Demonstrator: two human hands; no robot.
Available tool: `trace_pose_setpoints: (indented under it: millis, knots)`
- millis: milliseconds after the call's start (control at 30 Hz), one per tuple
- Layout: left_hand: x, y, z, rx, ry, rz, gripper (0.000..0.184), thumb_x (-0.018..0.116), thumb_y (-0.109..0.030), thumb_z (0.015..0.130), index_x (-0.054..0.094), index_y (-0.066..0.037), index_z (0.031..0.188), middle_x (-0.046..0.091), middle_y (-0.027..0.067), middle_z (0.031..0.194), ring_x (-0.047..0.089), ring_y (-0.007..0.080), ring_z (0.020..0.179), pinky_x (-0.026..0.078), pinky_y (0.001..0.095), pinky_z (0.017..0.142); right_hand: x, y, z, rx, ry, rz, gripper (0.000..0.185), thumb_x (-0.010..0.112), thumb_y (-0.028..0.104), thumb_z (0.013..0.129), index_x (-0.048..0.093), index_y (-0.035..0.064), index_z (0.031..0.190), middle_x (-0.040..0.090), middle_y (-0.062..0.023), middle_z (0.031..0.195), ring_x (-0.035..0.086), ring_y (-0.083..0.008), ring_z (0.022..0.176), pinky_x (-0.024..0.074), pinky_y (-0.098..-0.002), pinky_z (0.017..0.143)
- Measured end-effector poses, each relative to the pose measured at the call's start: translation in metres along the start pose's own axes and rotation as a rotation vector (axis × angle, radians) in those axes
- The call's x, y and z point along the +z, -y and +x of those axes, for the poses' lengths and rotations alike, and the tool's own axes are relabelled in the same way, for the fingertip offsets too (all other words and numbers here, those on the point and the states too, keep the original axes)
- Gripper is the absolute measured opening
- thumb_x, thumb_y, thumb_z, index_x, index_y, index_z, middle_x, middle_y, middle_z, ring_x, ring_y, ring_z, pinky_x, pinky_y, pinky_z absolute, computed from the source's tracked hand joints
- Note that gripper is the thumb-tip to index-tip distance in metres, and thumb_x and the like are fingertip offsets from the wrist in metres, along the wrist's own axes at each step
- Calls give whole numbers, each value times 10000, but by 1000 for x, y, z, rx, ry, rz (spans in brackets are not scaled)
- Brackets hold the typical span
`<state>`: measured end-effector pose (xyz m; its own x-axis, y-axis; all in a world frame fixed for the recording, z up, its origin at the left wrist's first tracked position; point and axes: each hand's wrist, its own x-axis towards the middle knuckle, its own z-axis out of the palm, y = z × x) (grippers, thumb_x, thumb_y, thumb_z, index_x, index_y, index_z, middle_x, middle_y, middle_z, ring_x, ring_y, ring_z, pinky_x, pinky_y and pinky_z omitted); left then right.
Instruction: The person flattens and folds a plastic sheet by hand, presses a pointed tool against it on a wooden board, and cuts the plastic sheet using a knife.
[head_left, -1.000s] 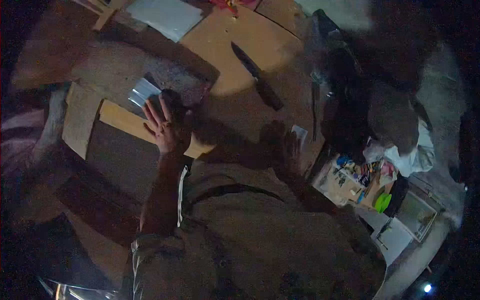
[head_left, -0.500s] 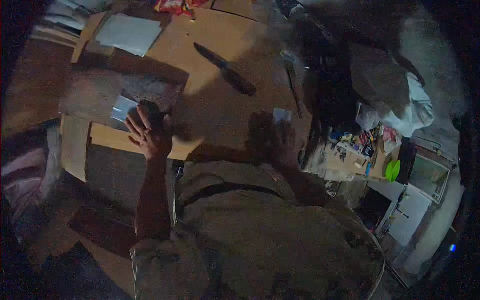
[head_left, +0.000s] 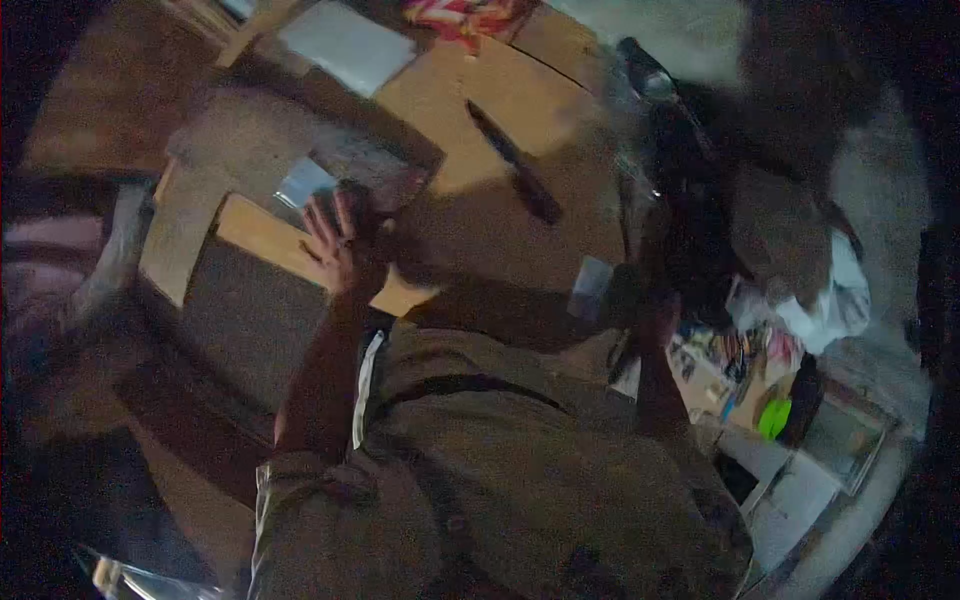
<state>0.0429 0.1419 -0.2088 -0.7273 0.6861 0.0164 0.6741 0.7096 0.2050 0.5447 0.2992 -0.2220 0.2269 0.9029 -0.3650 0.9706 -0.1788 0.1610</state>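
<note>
Bluish packet (head_left: 303, 181), left of upper centre, at the fingers of left hand (head_left: 342, 252), spread apart | right hand (head_left: 656, 318), right of centre: fingers too dark to tell | pale packet (head_left: 591, 283) beside it | dark knife (head_left: 515, 163), upper centre

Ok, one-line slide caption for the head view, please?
Dim table: left hand at a pale sheet, knife lying farther off, right hand by the table's right edge.

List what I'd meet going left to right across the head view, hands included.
Small glossy pale rectangular piece, bare left hand, long dark-bladed knife, small matte pale rectangle, bare right hand, bright green rounded object.
</note>
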Motion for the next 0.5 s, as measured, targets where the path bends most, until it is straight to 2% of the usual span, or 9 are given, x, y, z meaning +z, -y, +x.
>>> trace_pose_setpoints:
  millis: [100, 200, 233, 300, 333, 367, 400, 433, 500]
  knots:
    - [-4, 1, 0, 7, 56, -39, 871, 492, -626, 853, 147, -150, 1496, 83, 254, 1523, 65, 445, 1410, 136, 701, 1033, 17, -11, 5, -131, -131, -27, 546, 504, 342, 938, 360, 16, 1351, 538, -163, 1221, 559, -307, 997, 454, -425, 859]
    - [-6, -4, -1, 4, 36, -129, 886, 486, -641, 844, 148, -148, 1498, 74, 237, 1532, 62, 425, 1418, 120, 696, 1041, 22, 5, 19, -203, -270, 339, 516, 480, 375, 959, 388, -8, 1292, 574, -122, 1041, 559, -263, 829, 467, -382, 757]
    - [-9, -4, 0, -5, 58, -137, 889, 483, -644, 842, 146, -149, 1499, 71, 227, 1536, 65, 412, 1422, 116, 690, 1046, 6, 35, 7, -335, -140, 856, 536, 482, 404, 958, 391, -6, 1291, 562, -109, 1019, 548, -243, 804, 463, -356, 734]
    - [-10, -3, 0, -45, 71, -150, 892, 480, -647, 841, 144, -149, 1500, 68, 218, 1540, 67, 398, 1426, 113, 684, 1052, -29, 99, -17, -476, 43, 1355, 557, 483, 432, 957, 393, -5, 1291, 549, -96, 996, 537, -223, 778, 458, -330, 712]
    - [-8, -2, -2, -22, 56, -158, 895, 502, -637, 833, 151, -150, 1498, 85, 217, 1538, 77, 400, 1423, 132, 688, 1041, -43, 129, -27, -748, -114, 1084, 524, 478, 415, 963, 410, 2, 1278, 544, -85, 992, 532, -202, 764, 461, -325, 706]
    - [-7, -1, -1, -1, 42, -164, 898, 524, -627, 825, 159, -152, 1495, 102, 217, 1535, 88, 401, 1421, 152, 693, 1030, -64, 165, -44, -833, -93, 928, 479, 467, 382, 970, 426, 8, 1266, 542, -82, 998, 527, -188, 765, 461, -321, 710]
    - [-4, 0, 0, -5, 29, -181, 895, 522, -619, 829, 149, -157, 1499, 92, 214, 1538, 77, 389, 1428, 114, 687, 1043, -85, 201, -61, -921, -80, 778, 435, 457, 348, 977, 442, 14, 1255, 540, -80, 1003, 522, -175, 766, 461, -316, 714]
    - [-4, 1, -1, -36, 27, -182, 895, 522, -619, 829, 149, -157, 1499, 92, 214, 1538, 77, 389, 1428, 114, 687, 1043, -105, 237, -81, -837, 106, 750, 381, 441, 299, 986, 457, 20, 1244, 540, -87, 1017, 517, -167, 781, 457, -313, 729]
    - [-8, -1, -2, -27, 71, -194, 896, 529, -617, 824, 157, -160, 1498, 95, 207, 1540, 81, 382, 1429, 111, 682, 1048, -111, 288, -99, -984, 143, 797, 314, 439, 220, 979, 470, 18, 1218, 537, -93, 1020, 525, -159, 795, 461, -311, 735]
